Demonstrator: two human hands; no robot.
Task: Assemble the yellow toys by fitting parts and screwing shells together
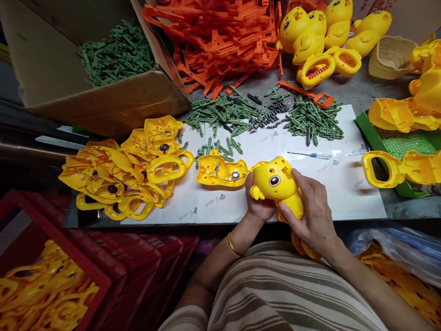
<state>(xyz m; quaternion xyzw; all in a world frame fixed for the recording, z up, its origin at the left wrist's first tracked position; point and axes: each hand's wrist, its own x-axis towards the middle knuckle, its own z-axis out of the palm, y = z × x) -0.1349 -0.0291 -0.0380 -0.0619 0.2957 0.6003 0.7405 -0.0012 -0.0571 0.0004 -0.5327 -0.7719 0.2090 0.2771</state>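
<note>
In the head view, a yellow plastic animal toy (275, 181) with a printed eye is held between my two hands at the table's front edge. My left hand (260, 207) is closed round its left side, the fingers partly hidden beneath it. My right hand (312, 211) grips its right side, thumb lying across the body. The toy's lower end, with its handle, hangs over my lap. Just left of it lies an open yellow shell half (222, 170), inside up, with wires and a round silver part. A screwdriver (310, 155) with a blue handle rests behind my right hand.
Yellow shells (117, 174) with wires are piled on the left. Green plastic pieces (313, 117) lie behind, beside small black parts (268, 116). Orange sticks (223, 41) and finished-looking yellow toys (303, 34) stand farther back. A green basket (396, 142) holds shells on the right.
</note>
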